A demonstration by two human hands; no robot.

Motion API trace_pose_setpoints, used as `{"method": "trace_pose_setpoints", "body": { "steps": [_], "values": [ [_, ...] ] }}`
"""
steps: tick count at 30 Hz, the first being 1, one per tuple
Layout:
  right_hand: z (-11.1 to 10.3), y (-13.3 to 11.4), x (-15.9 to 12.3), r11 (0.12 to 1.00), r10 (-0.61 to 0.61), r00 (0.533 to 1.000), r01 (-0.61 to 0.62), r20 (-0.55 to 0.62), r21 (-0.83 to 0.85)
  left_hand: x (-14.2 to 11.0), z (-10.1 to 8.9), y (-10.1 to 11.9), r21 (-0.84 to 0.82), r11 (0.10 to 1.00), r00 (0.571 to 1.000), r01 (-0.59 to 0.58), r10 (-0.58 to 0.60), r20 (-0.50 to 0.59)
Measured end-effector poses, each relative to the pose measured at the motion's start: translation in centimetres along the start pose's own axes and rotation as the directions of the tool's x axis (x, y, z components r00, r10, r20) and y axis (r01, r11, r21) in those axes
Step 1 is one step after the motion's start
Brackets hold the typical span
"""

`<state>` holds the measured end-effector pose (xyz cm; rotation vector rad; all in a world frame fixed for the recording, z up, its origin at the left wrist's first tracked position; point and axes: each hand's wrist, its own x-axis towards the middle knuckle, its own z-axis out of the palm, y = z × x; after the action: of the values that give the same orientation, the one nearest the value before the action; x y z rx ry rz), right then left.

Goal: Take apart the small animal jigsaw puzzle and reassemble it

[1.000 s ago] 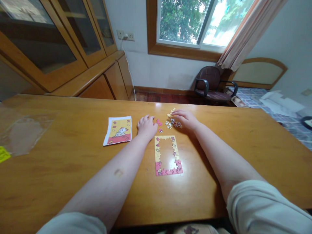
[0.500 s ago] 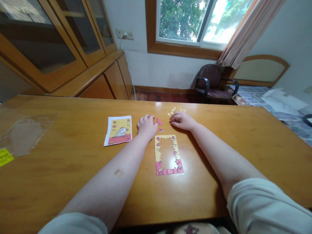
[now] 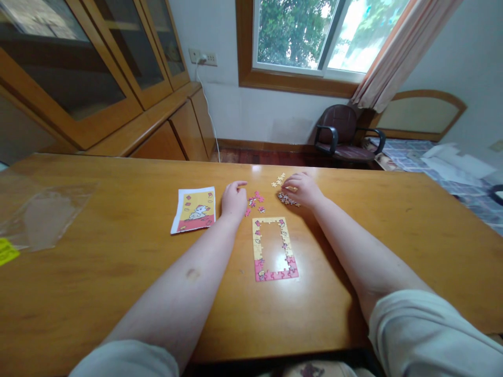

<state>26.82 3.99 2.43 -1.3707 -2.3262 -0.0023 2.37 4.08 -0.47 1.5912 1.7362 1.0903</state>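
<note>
A puzzle frame of joined yellow and pink border pieces lies flat on the table, its middle unfilled. My left hand rests beyond it with the index finger stretched out, beside several loose pink puzzle pieces. Curved but apart, the fingers of my right hand hover over or touch a cluster of whitish puzzle pieces, partly covering it. Several yellow puzzle pieces lie just past its fingertips. Left of my left hand is a picture sheet with a white cartoon animal.
The wooden table has a clear plastic bag with a yellow label at its left end. Beyond its far edge stand a glass-doored cabinet and a dark armchair.
My left hand has lifted its fingers from the pink pieces, and more of these show. My right hand moved toward me over the whitish pieces, then back outward, uncovering them partly.
</note>
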Motion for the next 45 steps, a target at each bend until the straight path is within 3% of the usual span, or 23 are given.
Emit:
{"method": "trace_pose_setpoints", "body": {
  "steps": [2,4,6,8,10,12,14,17,22,25,28,31,34,37,42,45],
  "values": [
    [-1.0,-0.8,0.3,0.993,0.109,0.989,-0.113,-0.099,-0.035,0.1,0.1,-0.2,-0.063,0.997,0.999,0.045,-0.047,-0.027],
    [-2.0,-2.1,0.2,0.969,0.245,0.962,-0.247,-0.120,-0.008,0.2,0.2,-0.5,-0.081,0.994,0.997,0.069,-0.072,-0.037],
    [-2.7,-4.0,-0.6,0.914,0.401,0.915,-0.396,-0.039,0.091,0.3,0.3,-0.6,-0.068,0.995,0.997,0.066,-0.069,-0.034],
    [-2.7,-6.0,-2.1,0.790,0.578,0.812,-0.581,0.078,0.195,0.3,0.4,-0.6,-0.047,0.997,0.998,0.055,-0.056,-0.025],
    [-2.1,-7.6,-3.8,0.685,0.646,0.746,-0.661,0.162,0.307,0.3,0.3,-0.5,-0.038,0.998,0.998,0.051,-0.052,-0.021],
    [-1.0,-8.5,-5.5,0.627,0.668,0.726,-0.667,0.161,0.403,0.0,0.2,-0.2,-0.021,0.999,0.999,0.046,-0.046,-0.026],
    [0.3,-8.6,-6.7,0.623,0.681,0.727,-0.636,0.083,0.456,-0.3,0.0,-0.1,0.031,1.000,1.000,0.003,-0.003,-0.017],
    [1.8,-7.8,-7.4,0.690,0.637,0.770,-0.556,-0.025,0.463,-0.8,-0.1,-0.2,0.128,0.989,0.997,-0.077,0.077,0.006],
    [2.6,-7.0,-7.0,0.740,0.570,0.821,-0.506,-0.015,0.442,-0.9,0.0,-0.3,0.111,0.994,0.995,0.026,-0.016,-0.096],
    [2.5,-7.0,-6.9,0.763,0.552,0.834,-0.501,-0.008,0.408,-0.9,-0.8,0.6,0.093,0.993,0.991,-0.076,0.085,-0.103],
    [2.5,-7.0,-7.0,0.770,0.535,0.845,-0.495,0.017,0.404,-1.1,-2.6,1.7,0.147,0.970,0.981,-0.195,0.195,0.015],
    [2.6,-7.0,-7.0,0.758,0.534,0.845,-0.495,0.032,0.425,-2.2,-4.3,2.1,0.313,0.928,0.979,-0.202,0.179,0.099],
    [2.6,-7.1,-6.9,0.751,0.541,0.839,-0.508,0.046,0.423,-4.0,-5.0,1.6,0.510,0.795,0.943,-0.330,0.303,0.137],
    [2.4,-7.3,-6.9,0.757,0.535,0.843,-0.511,0.062,0.406,-5.2,-4.8,0.6,0.557,0.703,0.896,-0.443,0.363,0.255],
    [2.3,-7.6,-6.9,0.782,0.520,0.852,-0.504,0.061,0.367,-4.7,-4.0,-0.3,0.545,0.727,0.908,-0.417,0.311,0.280],
    [2.4,-7.8,-6.8,0.830,0.468,0.884,-0.435,-0.010,0.348,-4.3,-3.5,-0.2,0.522,0.759,0.917,-0.390,0.270,0.293]
  ]
}}
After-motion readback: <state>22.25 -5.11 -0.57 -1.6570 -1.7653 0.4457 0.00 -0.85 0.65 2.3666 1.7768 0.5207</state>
